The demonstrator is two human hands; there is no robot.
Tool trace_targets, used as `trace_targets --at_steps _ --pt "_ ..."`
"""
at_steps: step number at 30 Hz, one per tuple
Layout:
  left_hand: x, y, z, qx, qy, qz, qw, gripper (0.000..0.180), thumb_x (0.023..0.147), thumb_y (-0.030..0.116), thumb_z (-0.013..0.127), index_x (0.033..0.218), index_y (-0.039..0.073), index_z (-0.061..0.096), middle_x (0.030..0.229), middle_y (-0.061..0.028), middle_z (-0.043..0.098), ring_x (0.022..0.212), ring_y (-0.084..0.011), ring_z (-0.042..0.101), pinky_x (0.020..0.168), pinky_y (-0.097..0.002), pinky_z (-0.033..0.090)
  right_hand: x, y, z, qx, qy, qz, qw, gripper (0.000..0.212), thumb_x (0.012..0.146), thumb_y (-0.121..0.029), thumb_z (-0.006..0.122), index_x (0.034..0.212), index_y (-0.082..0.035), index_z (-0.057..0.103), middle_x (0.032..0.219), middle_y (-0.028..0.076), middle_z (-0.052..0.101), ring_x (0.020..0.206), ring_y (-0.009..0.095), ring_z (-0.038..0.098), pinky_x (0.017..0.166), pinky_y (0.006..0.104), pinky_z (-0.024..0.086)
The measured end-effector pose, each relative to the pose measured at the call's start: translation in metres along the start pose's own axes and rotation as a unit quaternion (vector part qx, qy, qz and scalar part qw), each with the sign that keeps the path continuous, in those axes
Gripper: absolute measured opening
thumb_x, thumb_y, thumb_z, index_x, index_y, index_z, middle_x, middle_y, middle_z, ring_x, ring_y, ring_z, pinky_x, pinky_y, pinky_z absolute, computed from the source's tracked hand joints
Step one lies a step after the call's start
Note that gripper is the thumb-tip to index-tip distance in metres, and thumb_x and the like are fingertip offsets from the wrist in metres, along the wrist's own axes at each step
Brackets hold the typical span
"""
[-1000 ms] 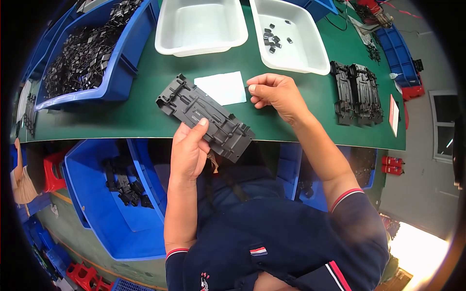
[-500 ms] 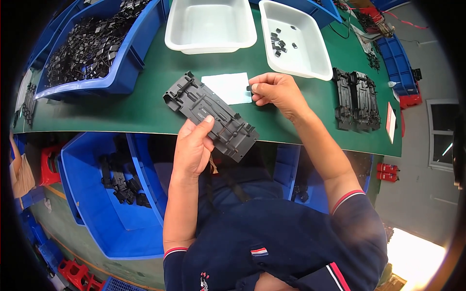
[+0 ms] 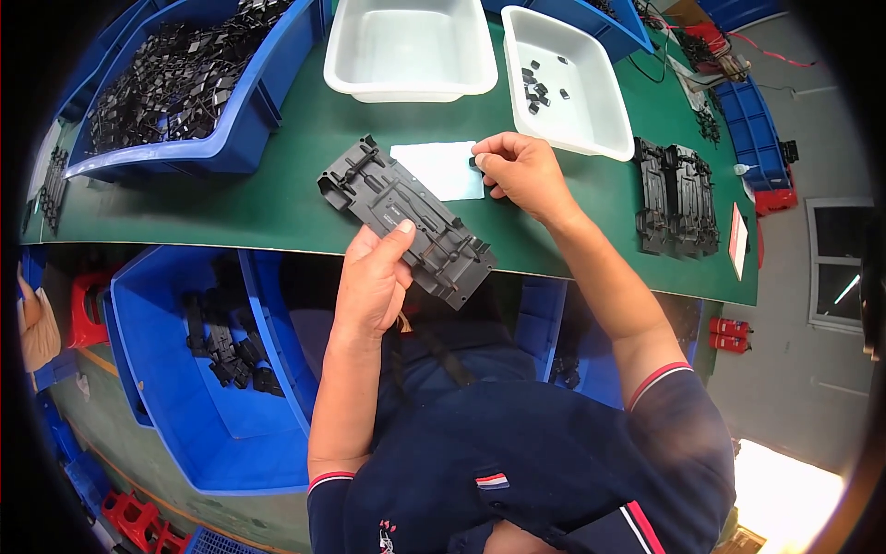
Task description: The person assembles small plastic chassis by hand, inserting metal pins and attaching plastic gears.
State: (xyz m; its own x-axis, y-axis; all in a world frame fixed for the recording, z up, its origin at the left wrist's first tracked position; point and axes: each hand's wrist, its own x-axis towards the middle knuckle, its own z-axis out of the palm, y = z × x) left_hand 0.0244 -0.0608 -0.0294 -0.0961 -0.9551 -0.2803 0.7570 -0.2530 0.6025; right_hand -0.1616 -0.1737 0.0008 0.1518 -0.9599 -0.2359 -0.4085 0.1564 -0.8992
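My left hand point(image 3: 376, 272) grips a black plastic model-car chassis point(image 3: 406, 217) by its near long side, thumb pressed on top. The chassis is tilted over the table's front edge, its far end pointing up and left. My right hand point(image 3: 524, 175) is closed in a pinch to the right of the chassis, apart from it. Between its thumb and index finger shows a small black plastic piece point(image 3: 474, 162), mostly hidden by the fingertips. Beneath and beside that pinch lies a white sheet of paper point(image 3: 434, 171) on the green table.
A white tub point(image 3: 411, 88) stands at the back; another white tub point(image 3: 600, 129) holds several small black pieces. Black parts fill a blue bin point(image 3: 166, 155) at left. More chassis point(image 3: 678, 198) lie at right. Below the table edge is a large blue bin point(image 3: 208, 443) with black parts.
The whole view has shifted slightly. Both hands keep their holds, and the chassis and the small piece stay about the same distance apart.
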Motion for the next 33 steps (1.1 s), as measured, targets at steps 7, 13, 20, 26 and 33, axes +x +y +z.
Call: trace_targets --at_steps 7,13,20,26,33 --pt "-0.001 -0.001 0.0 0.0 0.003 0.002 1.0 0.032 0.093 0.006 0.05 0.123 -0.004 0.047 0.119 -0.0124 0.057 0.111 -0.0233 0.057 0.096 -0.0388 0.045 0.001 0.003 0.004 -0.043 0.012 -0.018 0.999 0.017 0.083 -0.011 0.061 0.093 0.002 0.066 0.076 0.006 0.064 0.058 0.01 0.057 0.052 0.0258 0.049" --pt "0.0 -0.001 0.002 -0.002 0.009 0.003 1.0 0.032 0.093 0.006 0.05 0.123 -0.003 0.047 0.12 -0.0122 0.057 0.111 -0.0225 0.056 0.097 -0.0382 0.044 -0.004 0.001 0.004 -0.064 0.03 -0.034 0.997 0.019 0.083 -0.011 0.06 0.095 0.003 0.065 0.077 0.007 0.066 0.057 0.01 0.057 0.053 0.0268 0.048" --pt "-0.001 -0.001 -0.003 0.033 0.015 0.0 0.999 0.031 0.093 0.006 0.051 0.123 -0.002 0.048 0.12 -0.0106 0.058 0.112 -0.0207 0.055 0.098 -0.0362 0.043 -0.042 0.001 0.001 -0.062 0.104 -0.32 0.939 0.012 0.088 0.004 0.059 0.098 0.001 0.063 0.089 0.007 0.061 0.073 0.01 0.061 0.062 0.0227 0.051" --pt "-0.032 -0.006 0.024 0.105 -0.011 0.076 0.991 0.032 0.095 0.007 0.052 0.125 -0.002 0.048 0.118 -0.0085 0.059 0.107 -0.0162 0.057 0.092 -0.0295 0.045 -0.071 -0.015 0.013 -0.147 0.169 -0.533 0.816 0.024 0.076 0.009 0.069 0.096 -0.004 0.065 0.092 0.012 0.062 0.074 0.022 0.062 0.064 0.0274 0.051" --pt "-0.055 -0.011 0.039 0.174 -0.04 0.143 0.974 0.028 0.097 0.008 0.051 0.123 -0.002 0.05 0.11 -0.0047 0.061 0.096 -0.0083 0.057 0.083 -0.0233 0.046 -0.087 -0.02 0.024 -0.116 0.15 -0.557 0.808 0.027 0.074 0.009 0.07 0.098 -0.003 0.066 0.098 0.012 0.06 0.079 0.019 0.062 0.068 0.0259 0.052"
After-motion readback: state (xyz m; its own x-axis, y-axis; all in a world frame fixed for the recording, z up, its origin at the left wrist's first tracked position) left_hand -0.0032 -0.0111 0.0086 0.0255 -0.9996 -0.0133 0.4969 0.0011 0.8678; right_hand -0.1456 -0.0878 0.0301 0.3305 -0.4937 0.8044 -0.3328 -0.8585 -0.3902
